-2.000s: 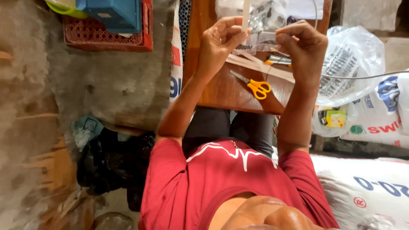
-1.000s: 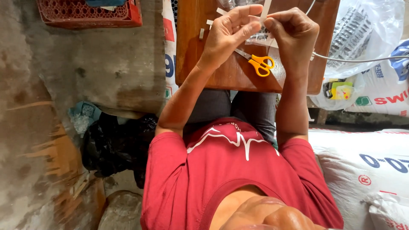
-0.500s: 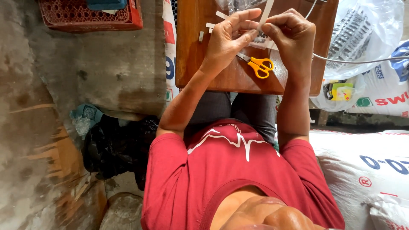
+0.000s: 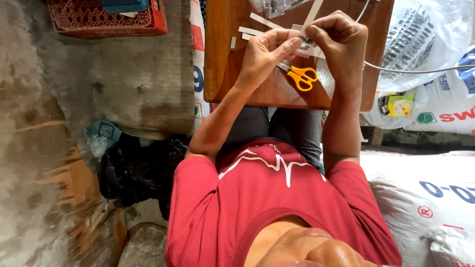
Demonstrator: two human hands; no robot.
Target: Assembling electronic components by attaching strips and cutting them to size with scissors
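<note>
Pinching together above the table, the fingertips of both hands meet on a small dark piece (image 4: 305,40) set at the lower end of a thin white strip (image 4: 313,14); what the piece is cannot be told, as it is too small and half hidden. The left hand (image 4: 264,54) has its thumb and forefinger stretched toward it, the other fingers curled loosely behind. The right hand (image 4: 341,42) is bent over it from the other side, knuckles up, its thumb and forefinger closed on the same spot. The strip runs up and away from the fingers to the top edge of the view. Just beneath the hands, a pair of yellow-handled scissors (image 4: 301,75) lies flat on the wooden table (image 4: 222,74), with a few more cut white strips (image 4: 262,22) lying near the left hand. A clear plastic bag (image 4: 413,39) sits past the table's right edge, and a thin grey cable (image 4: 410,70) crosses in front of it. A red plastic crate (image 4: 99,20) stands on the concrete floor well to the left.
</note>
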